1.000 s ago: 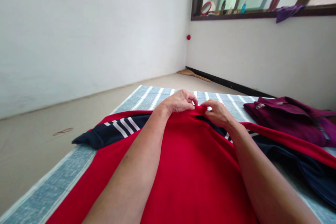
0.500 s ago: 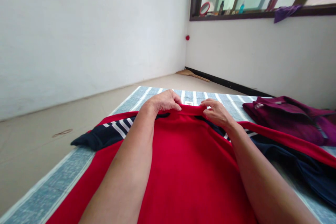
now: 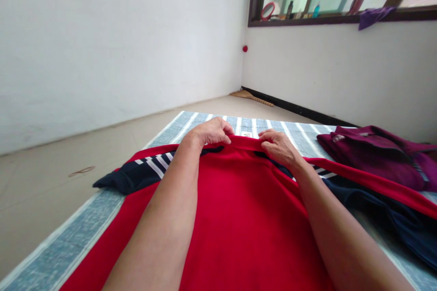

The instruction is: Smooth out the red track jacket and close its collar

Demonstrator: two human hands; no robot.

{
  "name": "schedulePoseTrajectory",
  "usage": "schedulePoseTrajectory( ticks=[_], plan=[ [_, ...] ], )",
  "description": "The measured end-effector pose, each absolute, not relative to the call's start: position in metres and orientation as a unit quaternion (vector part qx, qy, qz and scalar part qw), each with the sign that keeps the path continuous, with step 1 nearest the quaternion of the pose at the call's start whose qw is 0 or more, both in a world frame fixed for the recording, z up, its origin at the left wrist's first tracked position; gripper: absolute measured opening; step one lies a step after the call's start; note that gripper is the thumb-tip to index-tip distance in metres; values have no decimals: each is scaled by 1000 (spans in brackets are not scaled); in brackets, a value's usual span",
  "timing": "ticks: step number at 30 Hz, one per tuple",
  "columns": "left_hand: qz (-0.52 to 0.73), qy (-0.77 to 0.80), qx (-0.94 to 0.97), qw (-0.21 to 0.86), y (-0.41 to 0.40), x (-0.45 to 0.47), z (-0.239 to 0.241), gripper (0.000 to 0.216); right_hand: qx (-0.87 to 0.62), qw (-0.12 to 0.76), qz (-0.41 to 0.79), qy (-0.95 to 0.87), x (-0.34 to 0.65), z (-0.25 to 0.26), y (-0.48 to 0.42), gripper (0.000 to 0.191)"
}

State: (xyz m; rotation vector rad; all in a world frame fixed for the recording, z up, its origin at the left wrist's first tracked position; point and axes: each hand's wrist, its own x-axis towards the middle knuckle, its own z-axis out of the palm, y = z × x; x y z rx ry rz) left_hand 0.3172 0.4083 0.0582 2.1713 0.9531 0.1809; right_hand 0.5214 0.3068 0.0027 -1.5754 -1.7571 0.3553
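A red jacket with navy sleeves and white stripes lies spread in front of me on a blue-and-white striped sheet. Its collar is at the far end. My left hand pinches the collar's left end between thumb and fingers. At the right end, my right hand grips the same collar, fingers curled. A strip of red collar shows stretched between both hands. The left navy sleeve reaches the sheet's left edge, and the right one runs off to the lower right.
A folded maroon garment rests on the sheet at the right. On the floor beyond lies a straw broom; a thin brown loop is at the left. The windowsill holds a round mirror, small bottles and a purple cloth.
Both hands keep hold of the collar; the left has shifted very slightly to the left along with it. The view has moved a little. The jacket lies almost the same.
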Motion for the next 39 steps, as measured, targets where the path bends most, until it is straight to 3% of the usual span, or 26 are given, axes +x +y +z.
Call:
schedulePoseTrajectory(
  ticks=[8,12,22,29,32,36,39],
  plan=[
    [68,368,858,353,403,322,62,18,-619,350,145,-688,521,0,306,11],
    [78,317,899,293,390,346,62,30,-616,351,145,-690,520,1,306,13],
    [16,338,903,266,368,362,69,15,-619,314,181,-697,531,9,299,20],
    [24,293,950,102,356,391,54,16,-603,318,224,-696,532,12,297,14],
    [22,307,948,83,356,399,46,20,-598,334,249,-685,537,8,298,20],
    [7,310,943,123,359,397,45,16,-595,353,293,-660,544,2,299,47],
    [13,319,935,155,361,395,46,13,-593,353,317,-651,548,0,299,44]
  ],
)
